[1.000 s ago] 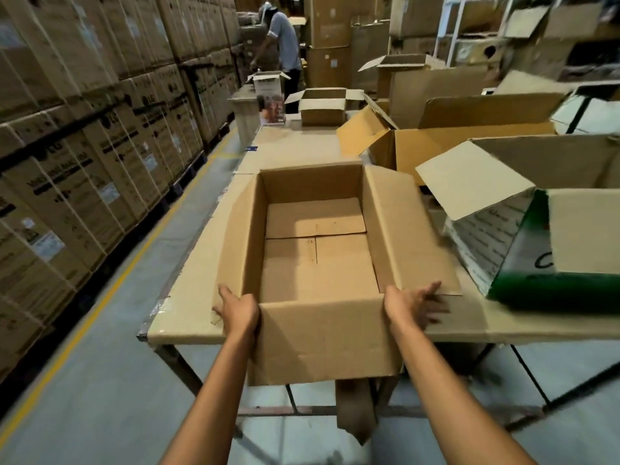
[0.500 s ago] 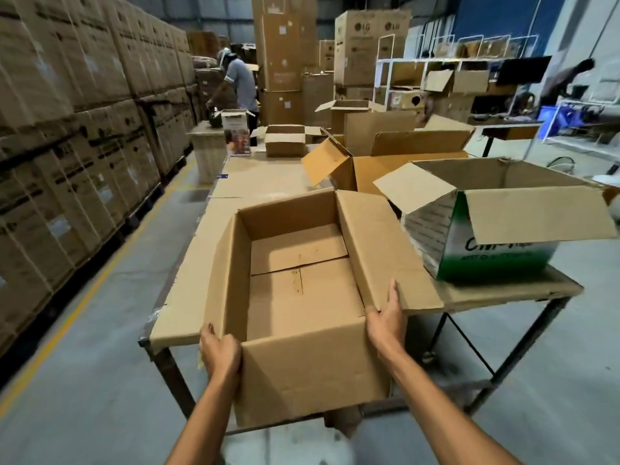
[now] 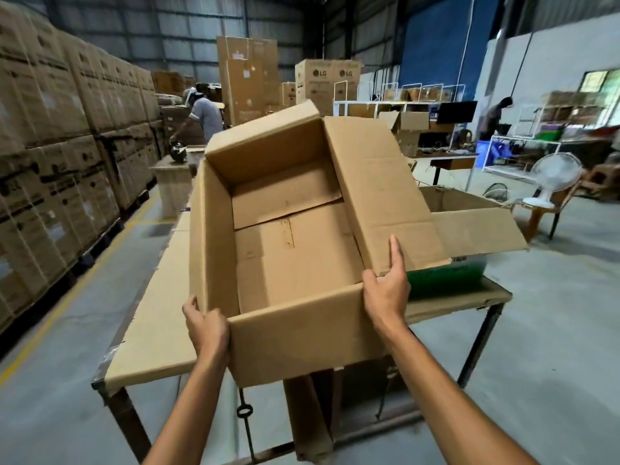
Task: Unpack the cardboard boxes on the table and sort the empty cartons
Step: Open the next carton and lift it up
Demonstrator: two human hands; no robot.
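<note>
Head view: an open, empty carton (image 3: 295, 263) is held up in front of the person, tilted with its far end raised. Left hand (image 3: 208, 330) clasps the near left corner, fingers wrapped around the side wall and thumb on the near wall. Right hand (image 3: 385, 290) grips the near right corner where the long side flap (image 3: 385, 196) hinges; its thumb lies up along that flap, and the rest of the hand curls over the near wall's top edge. Both hands are closed firmly on the cardboard. From the left grip, the table (image 3: 151, 330) lies below and to the left, its top covered in cardboard. Whether the carton's underside touches the table cannot be told, as the near wall hides it. Just past the right grip, a second box (image 3: 469, 229) with green print sits on the table with its flaps spread, partly hidden behind the held flap. Beyond the carton's raised far flap, another person (image 3: 204, 119) bends over a separate table. Left of the left grip, stacked boxes (image 3: 67, 129) line the aisle.
</note>
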